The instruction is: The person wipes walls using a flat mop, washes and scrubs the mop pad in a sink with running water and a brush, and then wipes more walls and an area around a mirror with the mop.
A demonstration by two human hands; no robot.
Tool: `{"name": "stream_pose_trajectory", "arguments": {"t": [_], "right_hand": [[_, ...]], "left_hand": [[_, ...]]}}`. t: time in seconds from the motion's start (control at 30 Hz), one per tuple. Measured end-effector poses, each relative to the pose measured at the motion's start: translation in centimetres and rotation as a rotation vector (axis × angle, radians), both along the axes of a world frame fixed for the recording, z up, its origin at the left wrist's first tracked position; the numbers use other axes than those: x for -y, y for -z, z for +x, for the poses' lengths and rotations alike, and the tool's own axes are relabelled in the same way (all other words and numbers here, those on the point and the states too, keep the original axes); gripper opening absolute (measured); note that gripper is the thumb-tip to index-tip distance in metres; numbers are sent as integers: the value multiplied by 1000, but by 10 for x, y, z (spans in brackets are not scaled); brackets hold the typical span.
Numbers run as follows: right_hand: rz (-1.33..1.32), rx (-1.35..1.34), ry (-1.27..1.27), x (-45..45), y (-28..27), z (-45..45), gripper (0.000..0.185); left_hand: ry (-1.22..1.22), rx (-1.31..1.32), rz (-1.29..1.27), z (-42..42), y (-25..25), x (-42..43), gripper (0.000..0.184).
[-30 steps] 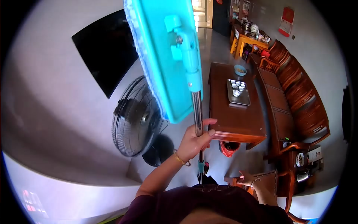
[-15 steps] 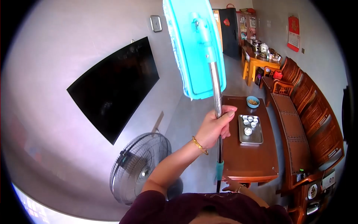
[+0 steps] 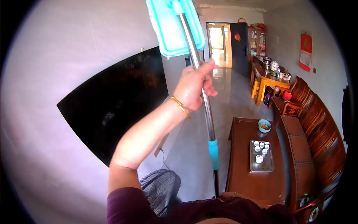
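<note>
Glossy grey floor (image 3: 223, 87), left hand (image 3: 191, 89) around slim metal mop pole (image 3: 209, 118)

The place is a home's living room: a big screen (image 3: 123, 108) and a red calendar (image 3: 305, 52) hang on 2 opposite walls (image 3: 44, 56), and a fan (image 3: 159, 190) stands near the screen. A wooden sofa (image 3: 322, 119) runs beside a low table (image 3: 241, 156) bearing a bowl (image 3: 264, 126) and a tray (image 3: 265, 168) of cups (image 3: 257, 148). Beyond stand a cabinet (image 3: 258, 43) and an open door (image 3: 239, 50).
</note>
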State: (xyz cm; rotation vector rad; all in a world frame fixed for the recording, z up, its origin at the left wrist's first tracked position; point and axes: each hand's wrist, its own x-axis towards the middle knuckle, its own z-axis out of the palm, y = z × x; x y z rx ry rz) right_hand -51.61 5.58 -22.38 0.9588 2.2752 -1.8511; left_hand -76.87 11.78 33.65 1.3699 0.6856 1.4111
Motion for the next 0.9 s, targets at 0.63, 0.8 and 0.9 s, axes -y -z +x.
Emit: {"name": "stream_pose_trajectory", "arguments": {"t": [0.63, 0.8, 0.9], "right_hand": [[18, 52, -470, -261, -113, -154, 30], [-66, -159, -422, -284, -138, -189, 30], [-160, -152, -409, -272, -145, -191, 28]], "left_hand": [[-953, -72, 135, -178, -41, -143, 26], [-1362, -233, 114, -221, -19, -160, 32], [-1491, -307, 78, -241, 13, -163, 39]]}}
